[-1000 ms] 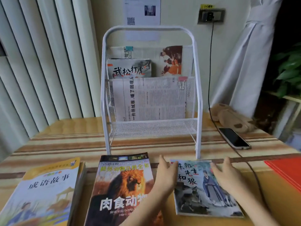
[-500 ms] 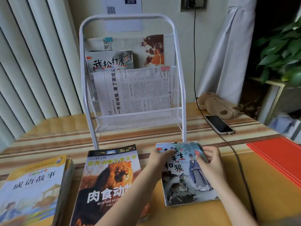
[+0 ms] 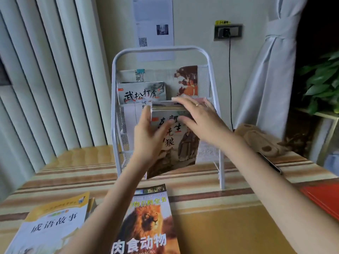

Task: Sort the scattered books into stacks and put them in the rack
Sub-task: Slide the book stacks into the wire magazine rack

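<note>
A thin picture book (image 3: 177, 149) with a robed figure and a wolf on its cover is held upright in the air in front of the white wire rack (image 3: 117, 99). My left hand (image 3: 149, 136) grips its left edge, thumb on the cover. My right hand (image 3: 199, 116) holds its top right, fingers over the top edge and thumb on the cover. The rack's upper tier holds a book with black brush lettering (image 3: 142, 92). A lion-cover book (image 3: 148, 222) and a yellow-and-white book (image 3: 55, 226) lie flat on the table near me.
Clipped newspapers fill the rack's tiers. A phone (image 3: 271, 163) on a black cable (image 3: 229, 79) and a brown plush toy (image 3: 260, 140) lie right of the rack. A red folder (image 3: 324, 198) sits at the table's right edge. Vertical blinds hang left, a plant (image 3: 322, 83) stands right.
The picture book has been lifted off the table and stood upright in front of the rack, both hands still on it. The camera has tilted up.
</note>
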